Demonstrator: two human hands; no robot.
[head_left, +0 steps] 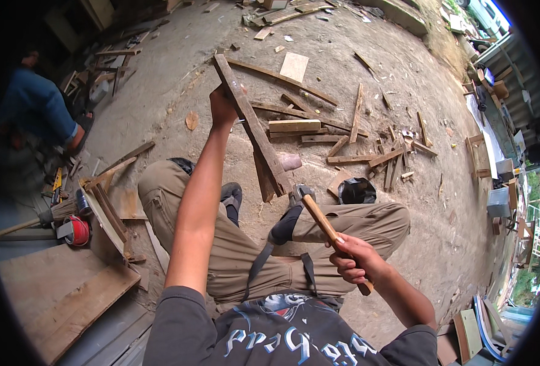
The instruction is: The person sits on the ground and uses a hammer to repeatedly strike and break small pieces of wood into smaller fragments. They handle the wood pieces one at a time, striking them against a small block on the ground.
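Observation:
My left hand (222, 105) is closed around the upper part of a long dark wooden board (250, 125), held up at a slant in front of me. A second, shorter piece of wood (265, 174) sits against its lower end. Metal points, perhaps nails, show on the board near my left hand. My right hand (356, 259) grips the wooden handle of a hammer (322, 221). The hammer's metal head is close to the board's lower end; whether they touch I cannot tell.
Scattered wood strips (306, 113) lie on the concrete floor ahead, with a black container (356, 190) by my right knee. At left are a red spool (75, 230), a wooden frame (108, 219) and a large board (69, 299). Another person (35, 107) is at far left.

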